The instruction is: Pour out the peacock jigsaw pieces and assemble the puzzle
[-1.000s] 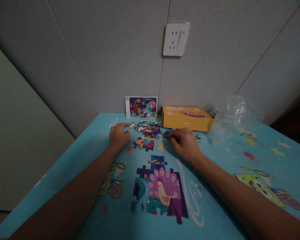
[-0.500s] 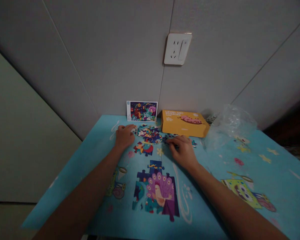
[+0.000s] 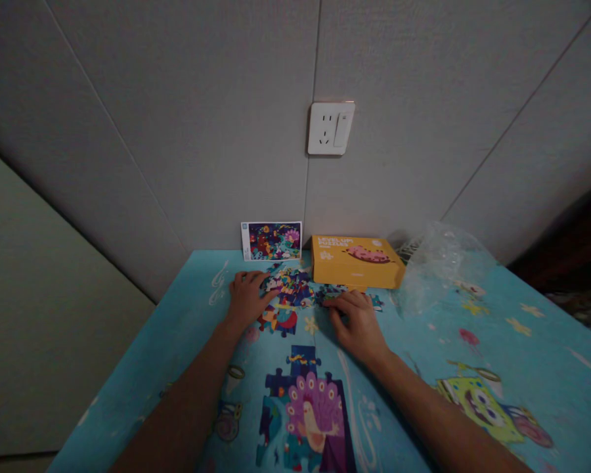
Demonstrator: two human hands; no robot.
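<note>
My left hand (image 3: 249, 300) is at the left edge of a heap of loose puzzle pieces (image 3: 293, 284), thumb and fingers apart and touching its edge. My right hand (image 3: 358, 323) is bent over a smaller group of dark puzzle pieces (image 3: 377, 303), its fingertips closed together on a piece that is mostly hidden. A small joined section (image 3: 282, 320) with red and orange shapes lies just below the heap. Nearer to me, between my forearms, is a larger joined section with a purple peacock (image 3: 315, 410); its lower edge runs out of view.
A picture card (image 3: 272, 241) leans on the wall behind the heap. Right of it are a yellow puzzle box (image 3: 357, 263) and a crumpled clear plastic bag (image 3: 436, 263). A blue cartoon-print cloth (image 3: 414, 407) covers the table. A socket (image 3: 331, 129) is on the wall.
The view has tilted upward, so everything sits lower. My left hand's thumb has spread away from its fingers, toward the heap. My right hand stays at the dark pieces.
</note>
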